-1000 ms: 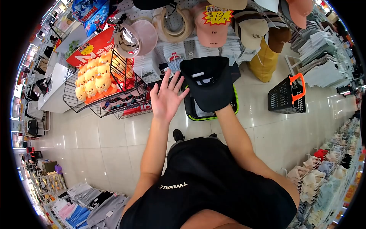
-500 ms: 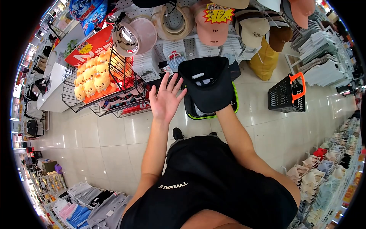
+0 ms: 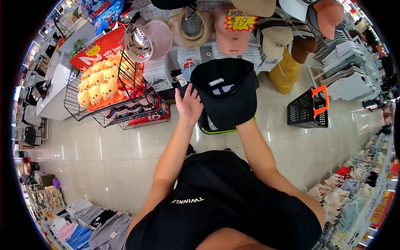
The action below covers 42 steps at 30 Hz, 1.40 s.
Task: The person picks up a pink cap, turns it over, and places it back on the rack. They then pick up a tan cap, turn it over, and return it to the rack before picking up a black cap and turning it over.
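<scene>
While black cap (image 3: 228, 98) hides right hand, left hand (image 3: 189, 105) touches cap edge.

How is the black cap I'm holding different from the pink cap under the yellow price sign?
The black cap is held, left hand touching its edge; the pink cap hangs on the pegboard. The black cap shows a white tag; the pink cap has the yellow price sign over it. Both are brimmed caps.

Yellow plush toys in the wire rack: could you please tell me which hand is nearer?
Left. The left hand is between the plush toys and the black cap, at its edge; the right hand is hidden under it, farther away.
</scene>
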Available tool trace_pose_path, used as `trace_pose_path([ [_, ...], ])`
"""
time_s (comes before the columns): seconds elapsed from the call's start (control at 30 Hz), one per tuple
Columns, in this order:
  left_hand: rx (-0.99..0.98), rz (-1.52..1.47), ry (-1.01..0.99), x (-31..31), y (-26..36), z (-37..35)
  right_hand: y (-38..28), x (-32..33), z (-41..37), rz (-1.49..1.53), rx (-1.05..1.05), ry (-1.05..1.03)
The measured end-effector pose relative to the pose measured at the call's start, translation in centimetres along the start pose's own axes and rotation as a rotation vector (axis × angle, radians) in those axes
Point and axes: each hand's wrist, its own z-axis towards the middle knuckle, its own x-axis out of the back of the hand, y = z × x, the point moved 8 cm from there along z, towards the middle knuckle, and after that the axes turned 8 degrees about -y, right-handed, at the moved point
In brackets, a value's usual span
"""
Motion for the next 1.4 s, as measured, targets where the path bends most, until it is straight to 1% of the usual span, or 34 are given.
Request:
trace_pose_path([
  [0.07, 0.018, -0.007, 0.161, 2.1, 0.2, -1.0, -0.1, 0.0, -0.1, -0.013, 0.008, 0.003],
  [0.23, 0.017, -0.011, 0.228, 4.0, 1.0, -3.7, -0.3, 0.1, -0.4, -0.036, 0.034, 0.005],
  [0.3, -0.029, 0.077, 0.263, 4.4, 2.1, -4.5, -0.4, 0.1, -0.4, -0.045, 0.041, 0.004],
  [0.33, -0.056, 0.083, 0.304, 3.8, 2.7, -4.7, -0.4, 0.2, -0.5, -0.049, 0.045, 0.005],
  [0.37, -0.054, 0.083, 0.304, 3.5, 3.2, -4.7, -0.4, 0.1, -0.5, -0.053, 0.048, 0.004],
  [0.43, -0.152, 0.398, 0.243, 1.6, 5.8, -4.1, -0.3, 0.2, -0.5, -0.063, 0.05, 0.002],
  [0.47, -0.216, 0.505, 0.247, 0.3, 6.9, -4.1, -0.3, 0.1, -0.6, -0.066, 0.047, 0.0],
  [0.5, -0.219, 0.503, 0.25, -1.5, 7.8, -3.9, -0.1, 0.2, -0.6, -0.066, 0.046, 0.001],
  [0.57, -0.345, 1.134, 0.077, -8.0, 10.3, -3.8, 0.1, 0.3, -0.6, -0.08, 0.039, 0.001],
  [0.6, -0.348, 1.132, 0.084, -9.6, 11.0, -3.8, 0.2, 0.2, -0.7, -0.077, 0.034, -0.005],
  [0.67, -0.405, 1.463, -0.147, -15.4, 11.0, -4.1, 0.4, -0.2, -0.8, -0.076, 0.026, -0.008],
  [0.7, -0.431, 1.638, -0.179, -18.3, 10.8, -4.5, 1.0, -1.0, -0.7, 0.079, -0.038, -0.067],
  [0.73, -0.475, 1.764, -0.279, -20.0, 10.2, -4.6, 1.5, -1.8, -0.7, 0.234, -0.1, -0.126],
  [0.77, -0.519, 1.889, -0.384, -21.4, 9.3, -4.7, 1.9, -1.7, -0.7, 0.234, -0.105, -0.13],
  [0.8, -0.522, 1.976, -0.473, -22.5, 8.3, -4.8, 2.1, -1.1, -0.6, 0.108, -0.073, -0.097],
  [0.83, -0.479, 2.016, -0.576, -22.7, 7.1, -4.3, 1.9, -1.1, -0.6, -0.019, -0.04, -0.064],
  [0.87, -0.369, 2.075, -0.655, -22.1, 6.0, -3.9, 1.7, -1.4, -0.8, -0.02, -0.041, -0.064],
  [0.9, -0.255, 2.128, -0.734, -21.4, 5.0, -3.5, 1.4, -1.4, -1.3, -0.035, -0.041, -0.022],
  [0.93, -0.256, 2.125, -0.733, -21.1, 4.8, -3.2, 1.1, -1.5, -1.6, -0.051, -0.041, 0.02],
  [0.97, -0.098, 2.177, -0.811, -19.9, 3.7, -2.9, 1.3, -0.9, -1.6, -0.053, -0.043, 0.021],
  [1.0, 0.065, 2.222, -0.886, -18.8, 2.8, -2.8, 2.1, 0.3, -1.6, 0.062, -0.061, 0.02],
  [1.03, 0.064, 2.222, -0.883, -18.8, 2.7, -2.5, 2.7, 0.7, -1.6, 0.177, -0.078, 0.019],
  [1.07, 0.098, 2.245, -0.918, -18.6, 2.3, -2.3, 3.0, 1.1, -1.8, 0.178, -0.079, 0.018],
  [1.13, 0.134, 2.267, -0.956, -18.5, 1.6, -1.9, 2.8, 1.2, -2.1, -0.017, -0.033, 0.008],
  [1.17, 0.211, 2.307, -0.971, -18.0, 1.1, -1.7, 2.7, 0.9, -2.2, -0.016, -0.032, 0.01],
  [1.2, 0.289, 2.344, -0.988, -17.6, 0.6, -1.6, 2.7, -0.2, -2.1, 0.053, -0.046, -0.1],
  [1.23, 0.291, 2.341, -0.993, -17.5, 0.3, -1.4, 2.6, -1.4, -2.2, 0.121, -0.061, -0.21],
  [1.27, 0.318, 2.364, -1.001, -17.3, -0.1, -1.2, 2.5, -1.5, -2.3, 0.119, -0.058, -0.208],
  [1.33, 0.343, 2.386, -1.01, -16.9, -0.7, -0.9, 2.0, -1.1, -2.4, -0.113, -0.02, -0.157],
  [1.37, 0.349, 2.421, -1.049, -16.5, -1.1, -0.8, 2.0, -1.0, -2.6, -0.114, -0.02, -0.156],
  [1.4, 0.355, 2.456, -1.089, -16.2, -1.5, -0.8, 1.4, -0.8, -2.9, -0.33, 0.028, -0.13],
])
